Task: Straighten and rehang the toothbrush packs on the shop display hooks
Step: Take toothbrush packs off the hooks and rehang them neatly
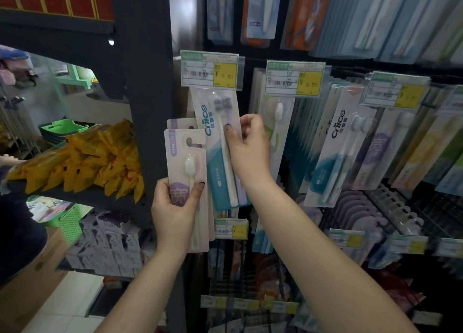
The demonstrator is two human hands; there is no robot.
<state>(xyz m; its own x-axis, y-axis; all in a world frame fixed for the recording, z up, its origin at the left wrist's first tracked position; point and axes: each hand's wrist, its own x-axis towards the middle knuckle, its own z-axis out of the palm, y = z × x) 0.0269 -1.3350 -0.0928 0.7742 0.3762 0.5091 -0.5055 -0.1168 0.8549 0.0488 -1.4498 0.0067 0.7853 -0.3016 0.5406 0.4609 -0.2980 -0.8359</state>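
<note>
My left hand (175, 207) grips two stacked pale pink toothbrush packs (184, 157) with purple labels, held upright off the hooks, left of the display. My right hand (248, 147) pinches a white and teal Cnice toothbrush pack (215, 157) that hangs tilted under a price tag (210, 72). My thumb lies on the pack's front and my fingers curl round its right edge. A second Cnice pack (335, 152) hangs tilted further right. The hook that carries the gripped pack is hidden behind the price tag.
Rows of toothbrush packs (413, 145) hang densely at the right, with more price tags (294, 78). Empty-looking hooks (390, 207) jut out at the lower right. A dark shelf post (147, 107) stands left of the display, beside orange snack bags (82, 162).
</note>
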